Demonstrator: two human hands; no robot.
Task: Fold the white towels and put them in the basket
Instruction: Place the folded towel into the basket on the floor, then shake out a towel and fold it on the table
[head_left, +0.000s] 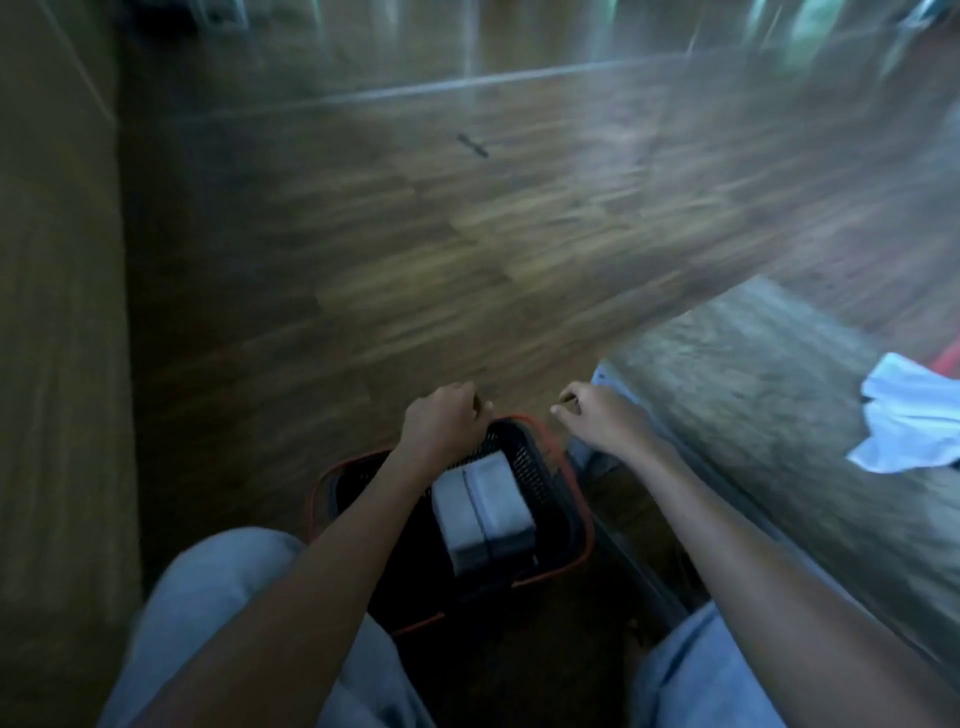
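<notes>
The whole view is smeared by motion, so fine detail is lost.

1. Two knees in light trousers (208, 603) are seen nearest, one at each side of the basket (586, 519).
2. The basket, dark mesh with a red rim, is set on the wooden floor (415, 249) between the knees, just beside the long edge of the surface (753, 395) on the right.
3. A stack of folded white towels (483, 514) is held inside the basket, toward its right half. The stack is squared, and its top lies below the rim.
4. The left hand (441, 415) is positioned over the far rim of the basket with its fingers curled into a fist. Whether anything is gripped cannot be told through the blur.
5. The right hand (597, 415) is positioned just past the far right corner of the basket, at the near corner of the surface. Its fingers are likewise curled, thumb against forefinger; whether anything is pinched cannot be told.
6. One unfolded white towel (904, 415) is left crumpled on the surface, well away from the edge that faces the basket.
</notes>
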